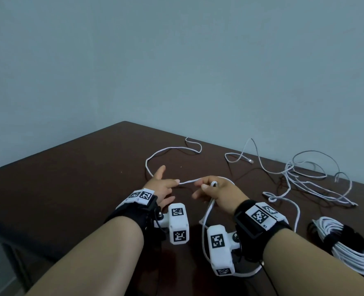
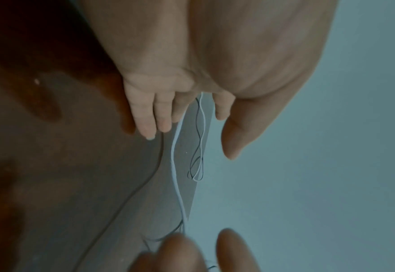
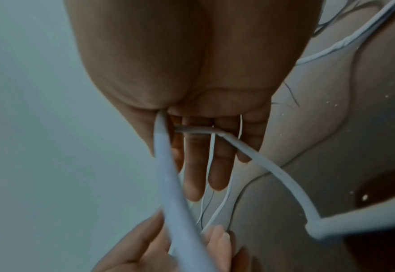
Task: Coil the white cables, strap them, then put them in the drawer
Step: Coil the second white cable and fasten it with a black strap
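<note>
A thin white cable (image 1: 189,181) stretches taut between my two hands over the dark brown table (image 1: 70,178). My right hand (image 1: 206,184) grips it, with a loop (image 1: 214,183) standing up between thumb and forefinger and more cable hanging down past the wrist (image 1: 206,212). In the right wrist view the cable (image 3: 175,184) leaves the thumb's crook and another turn crosses the straight fingers (image 3: 194,165). My left hand (image 1: 168,178) is spread, thumb raised, its forefinger tip touching the cable. The left wrist view shows straight fingers (image 2: 145,121) over the cable (image 2: 173,156).
The cable's far end lies in a wide loop (image 1: 166,149) toward the back of the table. A second loose cable (image 1: 292,174) with a clear plug (image 1: 250,160) sprawls at the right. A coiled white bundle (image 1: 351,259) bound by a black strap (image 1: 347,232) lies at the near right.
</note>
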Demonstrator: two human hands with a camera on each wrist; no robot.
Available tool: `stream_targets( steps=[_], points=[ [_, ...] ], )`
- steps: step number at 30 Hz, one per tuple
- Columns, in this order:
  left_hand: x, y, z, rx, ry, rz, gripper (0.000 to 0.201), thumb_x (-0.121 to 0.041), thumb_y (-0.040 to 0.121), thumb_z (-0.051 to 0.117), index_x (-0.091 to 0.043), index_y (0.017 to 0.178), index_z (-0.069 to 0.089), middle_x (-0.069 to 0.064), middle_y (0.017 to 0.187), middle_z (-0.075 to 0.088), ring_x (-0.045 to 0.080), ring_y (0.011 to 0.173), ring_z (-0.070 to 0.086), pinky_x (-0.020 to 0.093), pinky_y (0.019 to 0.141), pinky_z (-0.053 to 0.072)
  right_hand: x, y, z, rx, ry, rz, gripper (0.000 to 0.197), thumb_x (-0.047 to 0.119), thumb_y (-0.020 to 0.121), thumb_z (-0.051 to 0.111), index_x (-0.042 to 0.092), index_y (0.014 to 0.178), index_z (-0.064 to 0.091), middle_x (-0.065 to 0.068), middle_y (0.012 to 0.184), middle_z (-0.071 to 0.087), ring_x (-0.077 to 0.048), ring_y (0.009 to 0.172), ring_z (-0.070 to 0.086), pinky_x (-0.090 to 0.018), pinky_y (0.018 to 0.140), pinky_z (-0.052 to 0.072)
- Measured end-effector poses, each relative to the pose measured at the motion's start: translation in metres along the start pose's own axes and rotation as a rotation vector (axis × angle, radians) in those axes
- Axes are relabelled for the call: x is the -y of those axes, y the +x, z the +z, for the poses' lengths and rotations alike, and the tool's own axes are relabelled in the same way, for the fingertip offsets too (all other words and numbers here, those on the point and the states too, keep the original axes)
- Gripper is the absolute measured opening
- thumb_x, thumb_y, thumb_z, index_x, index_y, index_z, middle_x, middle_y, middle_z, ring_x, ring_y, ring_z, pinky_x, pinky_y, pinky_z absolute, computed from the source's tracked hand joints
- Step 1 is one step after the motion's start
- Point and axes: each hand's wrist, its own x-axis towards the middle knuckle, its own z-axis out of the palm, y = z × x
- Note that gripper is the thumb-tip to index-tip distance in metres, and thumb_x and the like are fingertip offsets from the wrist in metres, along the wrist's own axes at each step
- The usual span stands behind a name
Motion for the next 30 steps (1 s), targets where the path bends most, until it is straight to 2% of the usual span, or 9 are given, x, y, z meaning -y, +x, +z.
stream_targets(
  steps=[4,8,12,16,18,21,24,26,30],
  points=[
    [0.000,0.006,0.005,-0.046,-0.011,0.074,0.063,-0.008,0.090,0.060,-0.012,0.146,0.032,0.005,0.153,0.031,0.022,0.138,0.034,0.035,0.096,0.043,-0.005,-0.004,-0.006,0.019,-0.080,0.004,0.015,0.002,0.096,0.040,0.007,0.100,0.054,-0.005,0.075,0.065,0.005,0.055,0.062,-0.006,0.059,0.045],
    [-0.007,0.001,0.008,0.084,-0.073,0.171,0.060,-0.006,0.092,0.055,-0.028,0.144,0.034,0.003,0.143,0.041,0.014,0.119,0.046,0.030,0.084,0.043,-0.011,-0.005,-0.011,-0.019,-0.086,0.015,0.016,0.002,0.095,0.042,0.012,0.095,0.055,-0.003,0.074,0.066,0.002,0.058,0.061,-0.010,0.063,0.047],
    [-0.027,-0.008,0.013,0.074,-0.195,0.334,0.043,-0.007,0.091,0.052,-0.034,0.124,0.052,-0.002,0.108,0.056,0.010,0.096,0.052,0.025,0.073,0.039,-0.013,-0.002,-0.012,-0.122,-0.254,0.051,0.019,0.005,0.091,0.050,0.023,0.086,0.054,-0.001,0.077,0.067,-0.011,0.069,0.059,-0.025,0.078,0.047],
    [-0.030,-0.023,0.014,0.102,-0.106,0.401,0.024,-0.011,0.088,0.058,-0.028,0.105,0.061,-0.006,0.090,0.065,0.011,0.090,0.058,0.025,0.073,0.042,-0.013,0.002,-0.015,-0.329,-0.422,0.092,0.023,0.018,0.087,0.058,0.020,0.110,0.056,-0.002,0.099,0.061,-0.016,0.091,0.057,-0.025,0.084,0.042],
    [-0.020,-0.035,0.015,0.169,0.072,0.404,0.022,-0.014,0.083,0.063,-0.024,0.102,0.062,-0.009,0.088,0.071,0.004,0.088,0.062,0.020,0.074,0.045,-0.014,0.008,-0.016,-0.379,-0.220,0.090,0.033,0.018,0.085,0.061,0.014,0.117,0.054,-0.005,0.104,0.063,-0.018,0.094,0.059,-0.027,0.086,0.044],
    [-0.004,-0.051,0.020,0.327,0.275,0.344,0.025,0.000,0.089,0.056,-0.020,0.103,0.061,-0.006,0.092,0.071,-0.007,0.081,0.062,0.010,0.071,0.044,-0.009,0.015,-0.012,-0.356,0.253,0.109,0.026,0.023,0.089,0.055,0.007,0.109,0.059,-0.006,0.083,0.069,-0.018,0.075,0.060,-0.029,0.073,0.045],
    [0.003,-0.058,0.022,0.387,0.335,0.286,0.021,-0.006,0.091,0.055,-0.021,0.103,0.062,-0.005,0.098,0.070,0.001,0.093,0.063,0.016,0.076,0.047,0.000,0.013,-0.006,-0.356,0.622,0.088,0.021,0.021,0.096,0.043,0.006,0.091,0.057,-0.007,0.061,0.069,-0.021,0.056,0.059,-0.031,0.060,0.049],
    [0.003,-0.061,0.023,0.313,0.223,0.227,0.014,-0.011,0.092,0.055,-0.021,0.098,0.063,-0.001,0.096,0.071,0.014,0.094,0.065,0.026,0.075,0.047,0.008,0.008,-0.002,-0.349,0.691,0.128,0.028,0.018,0.099,0.036,0.005,0.081,0.053,-0.005,0.046,0.058,-0.020,0.042,0.053,-0.027,0.046,0.045],
    [-0.001,-0.053,0.021,0.037,-0.137,0.107,0.006,-0.011,0.093,0.051,-0.016,0.091,0.049,0.012,0.097,0.062,0.027,0.080,0.065,0.034,0.061,0.050,0.013,-0.008,-0.001,-0.231,0.648,0.152,0.034,0.022,0.101,0.032,0.005,0.078,0.051,0.000,0.035,0.033,-0.015,0.031,0.036,-0.020,0.038,0.032]
  ],
)
